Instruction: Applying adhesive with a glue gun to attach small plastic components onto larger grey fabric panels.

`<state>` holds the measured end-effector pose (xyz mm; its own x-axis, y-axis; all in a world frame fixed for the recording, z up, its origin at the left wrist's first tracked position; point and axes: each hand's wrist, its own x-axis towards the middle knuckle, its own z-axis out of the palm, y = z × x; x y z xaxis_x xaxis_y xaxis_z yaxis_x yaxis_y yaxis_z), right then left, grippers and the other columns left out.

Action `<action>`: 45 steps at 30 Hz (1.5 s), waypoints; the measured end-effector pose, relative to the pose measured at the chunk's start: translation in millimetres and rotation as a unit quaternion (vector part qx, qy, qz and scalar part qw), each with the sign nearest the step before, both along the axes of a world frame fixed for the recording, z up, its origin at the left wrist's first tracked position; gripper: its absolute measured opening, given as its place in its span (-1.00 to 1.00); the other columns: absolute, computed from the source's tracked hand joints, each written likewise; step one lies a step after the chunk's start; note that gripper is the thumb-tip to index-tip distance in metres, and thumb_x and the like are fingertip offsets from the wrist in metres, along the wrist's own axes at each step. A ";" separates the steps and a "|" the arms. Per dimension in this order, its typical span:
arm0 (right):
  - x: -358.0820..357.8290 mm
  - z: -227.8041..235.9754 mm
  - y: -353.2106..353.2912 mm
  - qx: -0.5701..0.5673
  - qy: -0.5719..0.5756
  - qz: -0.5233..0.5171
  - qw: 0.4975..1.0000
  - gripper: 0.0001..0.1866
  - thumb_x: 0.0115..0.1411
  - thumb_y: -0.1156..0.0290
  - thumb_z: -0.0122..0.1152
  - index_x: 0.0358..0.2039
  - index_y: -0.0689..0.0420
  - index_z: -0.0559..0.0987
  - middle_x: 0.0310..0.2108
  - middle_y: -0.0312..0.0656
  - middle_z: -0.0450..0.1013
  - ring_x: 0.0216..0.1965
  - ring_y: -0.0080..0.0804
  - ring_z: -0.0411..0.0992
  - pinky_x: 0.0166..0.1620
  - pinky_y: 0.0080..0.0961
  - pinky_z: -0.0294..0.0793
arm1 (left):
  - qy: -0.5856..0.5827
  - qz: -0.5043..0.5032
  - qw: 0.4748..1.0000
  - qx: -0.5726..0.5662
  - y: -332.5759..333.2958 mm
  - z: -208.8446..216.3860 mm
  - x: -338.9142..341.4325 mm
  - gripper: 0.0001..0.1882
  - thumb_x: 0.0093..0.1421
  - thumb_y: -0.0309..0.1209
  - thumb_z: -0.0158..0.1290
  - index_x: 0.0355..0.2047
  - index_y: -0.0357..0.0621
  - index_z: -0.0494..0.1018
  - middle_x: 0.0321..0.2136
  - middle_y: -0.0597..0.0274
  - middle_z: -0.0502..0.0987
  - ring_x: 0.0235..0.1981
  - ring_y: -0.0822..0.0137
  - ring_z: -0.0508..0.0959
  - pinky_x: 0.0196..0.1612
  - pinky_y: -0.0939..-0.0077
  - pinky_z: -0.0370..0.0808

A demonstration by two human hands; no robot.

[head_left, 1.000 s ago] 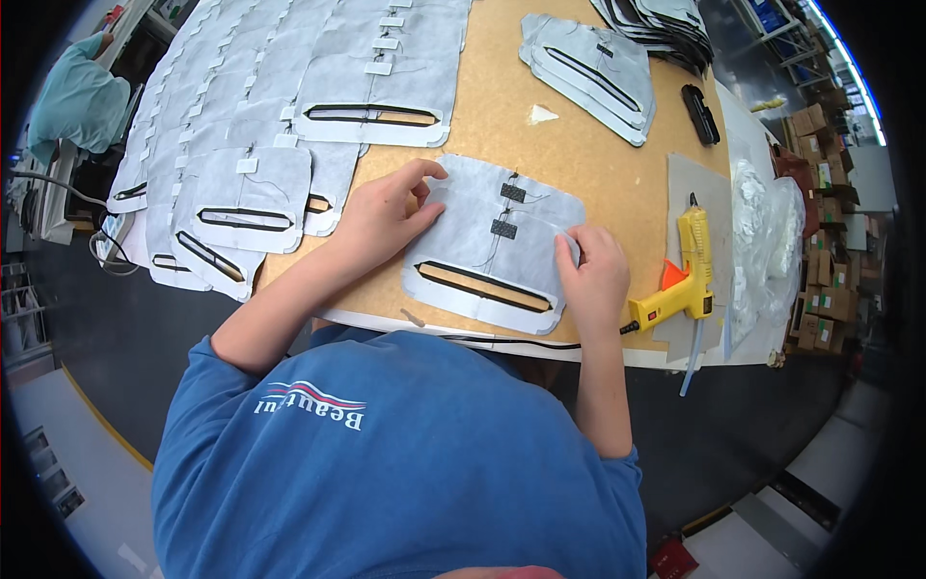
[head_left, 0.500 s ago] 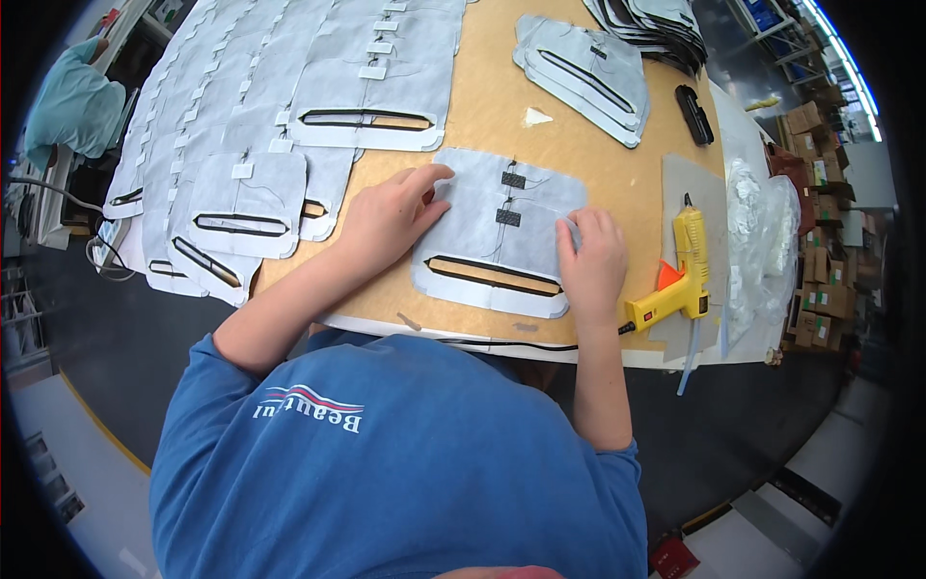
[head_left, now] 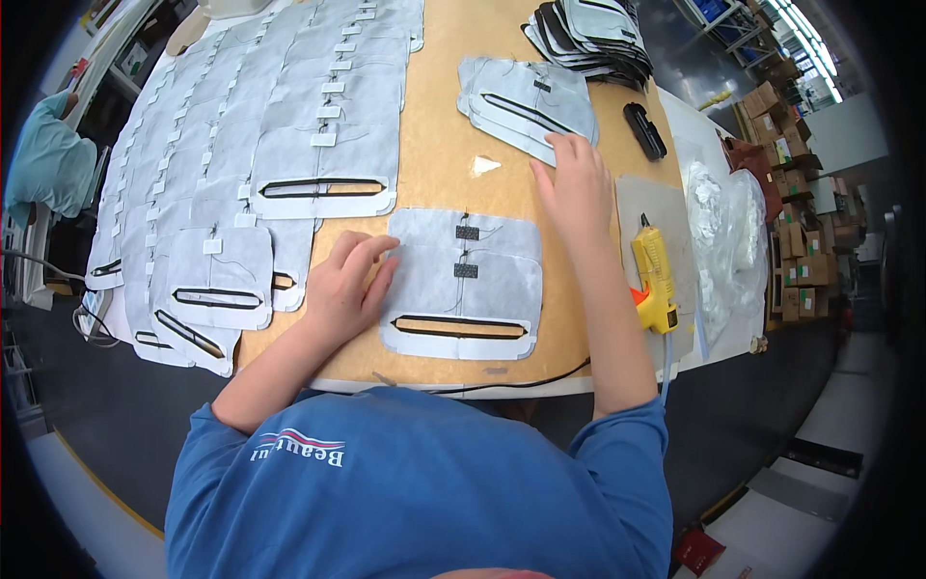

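A light grey fabric panel (head_left: 424,289) with two dark patches, thin wires and a black-rimmed slot lies flat in front of me. My left hand (head_left: 349,289) rests at its left edge, fingers loosely bent and apart from the thumb. Farther off to the right, my right hand (head_left: 579,188) is at the near right corner of a small stack of similar panels (head_left: 490,118). Its fingers are stretched out and spread from the thumb; whether the tips touch the stack I cannot tell. Nothing shows in either hand.
Overlapping grey panels (head_left: 371,106) with white tags cover the table's left side. A yellow glue gun (head_left: 656,270) lies right of my right forearm, its cable along the near edge. Beyond are a black stapler-like object (head_left: 644,132), dark-edged panels (head_left: 590,43) and plastic bags (head_left: 709,241).
My right hand has left the near panel's right edge and moved up to the far stack. My left hand stays by the near panel's left edge. The view has shifted.
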<state>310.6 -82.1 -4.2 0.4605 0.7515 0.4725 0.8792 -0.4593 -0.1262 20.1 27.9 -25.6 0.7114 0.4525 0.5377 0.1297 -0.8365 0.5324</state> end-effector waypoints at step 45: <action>-124.7 7.9 -131.8 0.002 0.396 0.136 0.908 -0.75 0.15 0.32 0.30 -0.25 0.21 0.58 -0.42 -0.15 0.53 -0.43 -0.29 0.43 -0.33 -0.41 0.35 | 0.151 -0.121 0.894 -0.404 -39.7 38.9 -64.8 -0.76 0.33 -0.38 0.04 -0.08 -0.24 0.53 -0.38 0.18 0.58 -0.36 0.43 0.53 -0.26 0.54 0.47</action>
<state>185.8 -213.9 3.8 0.4547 0.8872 0.0779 0.5933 -0.2365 -0.7695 -44.7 -11.8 13.2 0.8982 0.4204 -0.1283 0.2367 -0.2167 0.9471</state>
